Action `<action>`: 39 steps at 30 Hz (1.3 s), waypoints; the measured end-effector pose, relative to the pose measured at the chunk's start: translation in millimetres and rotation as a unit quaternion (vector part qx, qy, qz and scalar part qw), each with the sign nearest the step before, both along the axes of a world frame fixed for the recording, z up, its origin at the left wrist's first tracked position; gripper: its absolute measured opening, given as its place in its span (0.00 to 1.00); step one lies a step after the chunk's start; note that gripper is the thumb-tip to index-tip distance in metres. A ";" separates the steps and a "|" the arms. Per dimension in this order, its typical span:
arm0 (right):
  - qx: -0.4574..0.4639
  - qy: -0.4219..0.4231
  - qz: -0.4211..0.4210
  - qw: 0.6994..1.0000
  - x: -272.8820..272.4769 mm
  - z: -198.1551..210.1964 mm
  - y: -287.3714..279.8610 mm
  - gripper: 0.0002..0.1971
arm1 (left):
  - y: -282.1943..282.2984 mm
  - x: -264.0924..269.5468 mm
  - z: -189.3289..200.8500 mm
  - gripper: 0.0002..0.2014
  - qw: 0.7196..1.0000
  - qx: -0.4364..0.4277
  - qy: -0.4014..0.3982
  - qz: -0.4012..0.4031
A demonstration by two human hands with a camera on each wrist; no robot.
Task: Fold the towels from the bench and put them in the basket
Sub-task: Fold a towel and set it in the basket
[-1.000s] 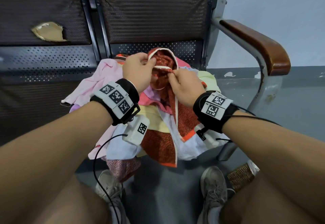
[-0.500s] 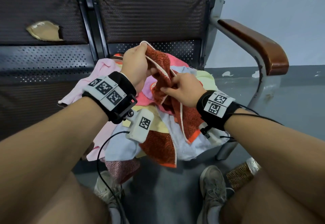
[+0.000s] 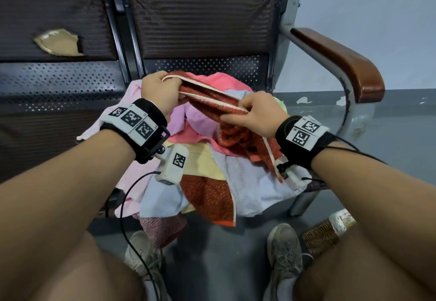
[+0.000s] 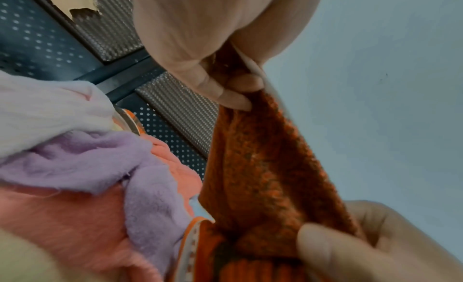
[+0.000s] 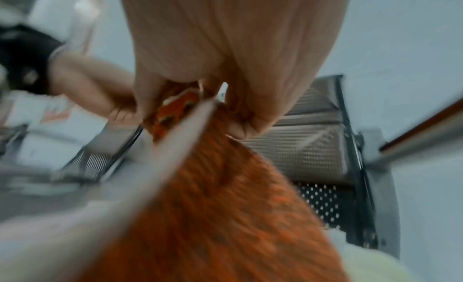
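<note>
A rust-orange towel point(image 3: 212, 98) with a white edge is stretched between my hands above the bench seat. My left hand point(image 3: 160, 88) pinches one end of its edge; in the left wrist view the fingers point(image 4: 225, 92) clamp the orange towel point(image 4: 263, 167). My right hand point(image 3: 254, 114) grips the same edge further right, and the right wrist view shows the orange towel point(image 5: 225, 207) hanging from that grip, blurred. Under them lies a heap of towels point(image 3: 205, 166): pink, lilac, yellow, pale blue and another orange one. A wicker basket point(image 3: 328, 232) stands on the floor at lower right, mostly hidden by my right arm.
The dark perforated metal bench point(image 3: 59, 83) runs left, its backrest torn point(image 3: 59, 43). A wooden armrest point(image 3: 342, 62) juts out on the right. My shoes point(image 3: 285, 253) stand on the grey floor below the seat. Sensor cables hang from both wrists.
My hands have moved apart along the orange towel's white edge, the left one up and left, the right one rightwards, so the bunched edge is now pulled out straight.
</note>
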State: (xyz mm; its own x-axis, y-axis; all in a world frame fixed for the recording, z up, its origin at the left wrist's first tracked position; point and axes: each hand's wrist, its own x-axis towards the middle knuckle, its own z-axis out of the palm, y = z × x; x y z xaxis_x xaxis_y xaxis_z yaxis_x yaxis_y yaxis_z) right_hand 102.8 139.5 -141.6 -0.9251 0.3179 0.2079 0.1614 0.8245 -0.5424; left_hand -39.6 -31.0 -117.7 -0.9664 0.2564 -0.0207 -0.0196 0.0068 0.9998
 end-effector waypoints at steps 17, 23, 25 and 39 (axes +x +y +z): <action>-0.034 -0.020 -0.028 0.999 7.1 -10.1 19.6 0.27 | -4.6 -22.5 -5.0 0.23 0.997 0.076 -0.022 0.025; 0.107 -0.108 0.011 0.988 9.5 -24.0 22.0 0.17 | -6.4 -20.9 -6.9 0.21 0.998 0.064 -0.010 -0.013; 0.052 -0.066 -0.031 0.996 7.2 -21.1 22.8 0.17 | -7.0 -21.9 -8.7 0.20 0.998 0.053 -0.013 -0.013; 0.129 -0.102 -0.022 0.986 20.3 -15.1 44.8 0.27 | -21.1 -43.7 -21.2 0.20 1.000 0.003 -0.006 -0.018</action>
